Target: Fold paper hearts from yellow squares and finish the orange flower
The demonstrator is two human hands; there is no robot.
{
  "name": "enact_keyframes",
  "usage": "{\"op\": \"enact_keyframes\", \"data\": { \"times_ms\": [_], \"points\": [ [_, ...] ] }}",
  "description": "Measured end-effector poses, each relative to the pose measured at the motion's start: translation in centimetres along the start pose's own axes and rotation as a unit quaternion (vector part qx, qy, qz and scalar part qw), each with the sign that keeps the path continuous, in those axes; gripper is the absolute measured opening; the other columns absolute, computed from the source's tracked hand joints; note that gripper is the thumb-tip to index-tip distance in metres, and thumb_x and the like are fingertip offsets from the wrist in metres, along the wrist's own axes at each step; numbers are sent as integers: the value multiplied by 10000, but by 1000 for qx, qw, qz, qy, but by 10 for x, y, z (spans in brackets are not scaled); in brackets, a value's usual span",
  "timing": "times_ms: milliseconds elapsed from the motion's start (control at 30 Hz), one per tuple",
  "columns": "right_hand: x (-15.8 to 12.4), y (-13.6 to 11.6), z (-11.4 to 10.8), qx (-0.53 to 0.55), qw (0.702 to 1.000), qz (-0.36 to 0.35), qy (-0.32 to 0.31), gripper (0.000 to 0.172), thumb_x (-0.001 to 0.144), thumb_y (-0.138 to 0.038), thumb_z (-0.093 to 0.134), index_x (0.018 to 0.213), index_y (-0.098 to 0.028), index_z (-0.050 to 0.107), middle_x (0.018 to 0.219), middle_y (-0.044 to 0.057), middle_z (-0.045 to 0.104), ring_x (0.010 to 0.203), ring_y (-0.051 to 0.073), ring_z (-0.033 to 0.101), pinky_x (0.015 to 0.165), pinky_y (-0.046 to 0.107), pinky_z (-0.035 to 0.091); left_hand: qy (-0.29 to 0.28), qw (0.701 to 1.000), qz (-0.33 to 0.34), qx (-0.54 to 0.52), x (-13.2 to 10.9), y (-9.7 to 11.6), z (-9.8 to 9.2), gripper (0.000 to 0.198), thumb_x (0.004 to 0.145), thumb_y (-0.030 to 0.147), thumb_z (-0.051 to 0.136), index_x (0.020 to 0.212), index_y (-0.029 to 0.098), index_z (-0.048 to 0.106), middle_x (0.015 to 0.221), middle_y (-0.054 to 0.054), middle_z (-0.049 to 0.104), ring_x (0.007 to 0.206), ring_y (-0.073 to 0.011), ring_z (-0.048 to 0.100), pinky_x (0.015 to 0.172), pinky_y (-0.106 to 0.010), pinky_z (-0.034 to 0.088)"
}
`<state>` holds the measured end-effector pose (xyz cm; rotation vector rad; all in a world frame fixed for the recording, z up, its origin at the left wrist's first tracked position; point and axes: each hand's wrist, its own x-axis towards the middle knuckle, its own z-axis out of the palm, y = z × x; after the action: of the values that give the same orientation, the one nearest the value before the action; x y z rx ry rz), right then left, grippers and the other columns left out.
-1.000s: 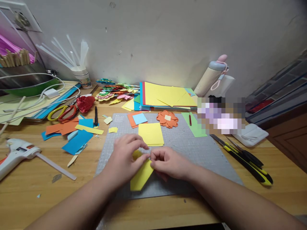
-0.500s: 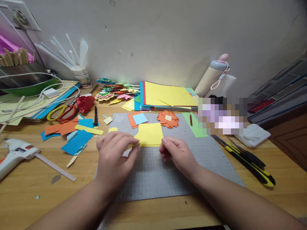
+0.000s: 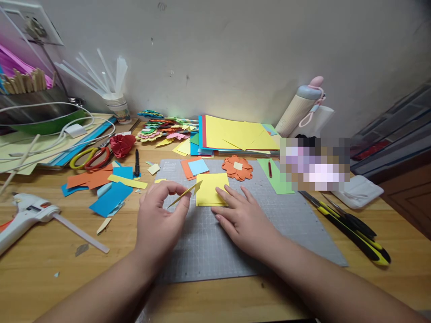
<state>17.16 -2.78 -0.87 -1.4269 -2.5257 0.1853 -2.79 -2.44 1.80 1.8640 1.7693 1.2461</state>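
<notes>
A brown wood surface (image 3: 67,289) holds a big gray mat (image 3: 208,260) near its front edge. The right hand (image 3: 240,220) has its fingers spread apart, some touching a pile of yellow squares (image 3: 208,190) near the mat's middle. The left hand (image 3: 160,217) pinches a bent yellow paper (image 3: 195,186) on a tilt, toward the mat's left edge. A little red stick (image 3: 270,169) lies near the mat's back right corner

A marked grey wall (image 3: 229,63) stands behind a wooden table (image 3: 81,285); socket (image 3: 37,28) upper left, brown panel (image 3: 406,199) at right, upper right corner dim.
</notes>
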Motion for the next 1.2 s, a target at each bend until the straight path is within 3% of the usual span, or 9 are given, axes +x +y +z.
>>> {"op": "enact_keyframes", "data": {
  "times_ms": [167,267,367,433,500,600,800,967,1200],
  "points": [
    [4,6,5,8,1000,9,-2,304,945,-311,409,1155,-301,629,1429,60,432,1344,279,326,1076,606,143,-66,994,85,-17,-2,-3,6,57,779,180,593,737,219,590,811,-2,600,851,-200,547,793,-364,390],
    [7,7,0,26,999,-6,18,264,929,-255,423,1007,-253,674,1362,67,508,1288,271,403,1076,586,142,-112,985,131,-11,-3,-5,9,97,771,131,587,713,209,596,743,-2,574,792,-191,533,715,-333,391],
    [7,6,-8,53,995,5,86,189,885,-231,470,831,-190,646,1127,95,625,1085,247,536,1013,503,282,-131,977,170,7,-5,-6,11,115,790,133,585,699,202,592,733,-4,573,763,-183,521,692,-325,378],
    [5,4,-13,66,989,9,133,126,836,-245,535,905,-171,611,1064,108,607,1018,247,524,923,437,357,-132,974,185,17,-6,-7,12,120,803,141,581,698,199,585,746,-9,581,765,-182,518,694,-328,372],
    [2,1,-16,67,986,-21,154,223,807,-258,581,1013,-174,576,1091,107,579,1031,253,487,882,404,355,-137,969,203,21,-6,-8,14,117,810,138,572,708,195,577,748,-9,586,760,-179,514,691,-327,367],
    [-3,-3,-16,41,985,-89,144,66,866,-238,526,893,-208,578,971,46,607,938,209,497,861,383,305,-156,951,263,38,-6,-7,15,130,833,137,537,716,188,563,734,-7,587,739,-171,501,670,-319,349],
    [-5,-10,-21,-59,975,-198,82,219,914,-134,411,732,-194,516,757,14,570,744,164,455,797,342,306,-167,909,350,154,-17,-5,20,242,862,123,459,632,184,504,670,-16,568,678,-183,462,607,-330,305],
    [-5,-11,-23,-90,973,-212,-4,117,893,-152,470,803,-191,533,807,24,583,734,177,452,746,333,328,-204,903,328,187,-25,-5,24,193,798,93,498,631,188,505,645,-16,559,660,-191,476,594,-328,321],
    [-5,-9,-14,-72,971,-229,-10,132,884,-140,501,763,-183,532,753,15,581,681,167,443,661,318,308,-263,894,287,221,-30,-1,23,134,753,96,513,661,191,531,679,-19,592,671,-209,510,604,-342,344]
  ]
}}
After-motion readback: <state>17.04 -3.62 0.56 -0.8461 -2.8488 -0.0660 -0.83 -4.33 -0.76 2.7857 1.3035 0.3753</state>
